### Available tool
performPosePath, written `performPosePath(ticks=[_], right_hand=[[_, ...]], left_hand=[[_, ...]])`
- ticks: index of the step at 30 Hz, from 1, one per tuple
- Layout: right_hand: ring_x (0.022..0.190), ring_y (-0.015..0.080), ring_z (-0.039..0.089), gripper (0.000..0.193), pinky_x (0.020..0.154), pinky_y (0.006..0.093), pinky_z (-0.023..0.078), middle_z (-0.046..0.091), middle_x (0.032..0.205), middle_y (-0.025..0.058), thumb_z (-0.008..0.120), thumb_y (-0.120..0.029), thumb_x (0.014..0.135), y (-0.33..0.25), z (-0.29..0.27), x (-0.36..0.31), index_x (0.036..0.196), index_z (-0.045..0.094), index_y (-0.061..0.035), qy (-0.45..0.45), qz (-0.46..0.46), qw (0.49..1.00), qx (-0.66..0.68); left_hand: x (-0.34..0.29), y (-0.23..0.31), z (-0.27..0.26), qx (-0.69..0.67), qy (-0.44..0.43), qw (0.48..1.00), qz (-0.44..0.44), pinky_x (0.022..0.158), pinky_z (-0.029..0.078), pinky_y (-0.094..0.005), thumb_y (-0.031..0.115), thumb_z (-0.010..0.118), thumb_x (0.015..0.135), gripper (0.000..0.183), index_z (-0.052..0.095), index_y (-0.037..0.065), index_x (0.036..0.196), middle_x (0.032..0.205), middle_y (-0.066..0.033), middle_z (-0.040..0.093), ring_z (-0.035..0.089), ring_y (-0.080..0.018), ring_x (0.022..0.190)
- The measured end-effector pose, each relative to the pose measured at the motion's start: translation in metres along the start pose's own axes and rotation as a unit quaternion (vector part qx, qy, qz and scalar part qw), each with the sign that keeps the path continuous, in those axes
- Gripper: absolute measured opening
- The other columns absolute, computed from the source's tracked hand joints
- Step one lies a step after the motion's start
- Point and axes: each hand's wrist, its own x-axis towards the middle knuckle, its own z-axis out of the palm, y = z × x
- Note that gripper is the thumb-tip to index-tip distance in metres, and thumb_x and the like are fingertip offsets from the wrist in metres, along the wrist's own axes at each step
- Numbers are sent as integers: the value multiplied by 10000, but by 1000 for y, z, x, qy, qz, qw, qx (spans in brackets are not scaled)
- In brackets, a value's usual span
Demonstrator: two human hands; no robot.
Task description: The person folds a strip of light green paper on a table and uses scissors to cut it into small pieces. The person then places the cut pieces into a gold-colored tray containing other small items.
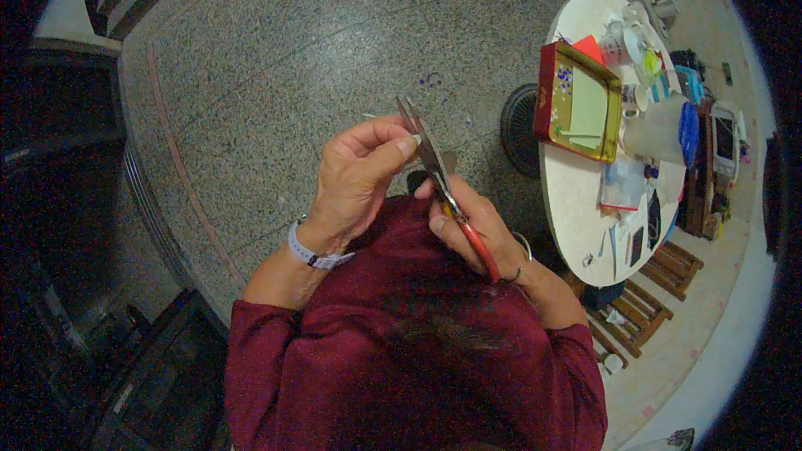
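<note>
My right hand (476, 230) grips a pair of scissors (439, 169) with red-orange handles. Their blades point away from me and stand slightly apart at the tips. Close against the blades, my left hand (368, 163) has thumb and forefinger pinched together on a thin pale strip (368, 115), whose end sticks out behind the fingers. Most of that strip is hidden by the hand, so its material is hard to make out. Both hands are held up above my lap, and a pale-banded watch (305, 249) is on the left wrist.
To the right stands an oval white table (564, 225). On it are a red tin box (547, 92) with pale green sheets and small blue bits inside, cups, a blue-lidded container (668, 129) and plastic bags. A round dark base (520, 129) and wooden slatted stools (639, 317) are by it.
</note>
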Motion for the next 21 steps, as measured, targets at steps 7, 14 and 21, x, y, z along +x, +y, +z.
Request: performPosePath(ticks=[7,14,21], right_hand=[[638,106,496,322,605,300,442,498,700,9,605,-151,889,-3,-1,5,1182,494,-77,-4,15,1000,-6],[634,112,509,327,603,296,445,505,703,7,615,-128,878,-3,0,10,1178,494,-76,-3,21,1000,-11],[720,102,438,365,678,259,391,469,811,4,583,-254,892,-5,-3,11,1184,488,-58,-24,54,998,-9]], left_hand=[[3,2,-2,-56,5,998,-21,914,504,-388,61,613,886,148,602,-17,1012,1087,-129,614,639,-278,1026],[5,-1,-4,12,13,1000,20,888,509,-367,27,608,885,91,605,3,972,1115,-123,602,633,-266,1036],[7,0,-9,23,-4,1000,20,916,507,-381,12,608,880,106,610,-4,984,1121,-128,594,632,-284,1043]])
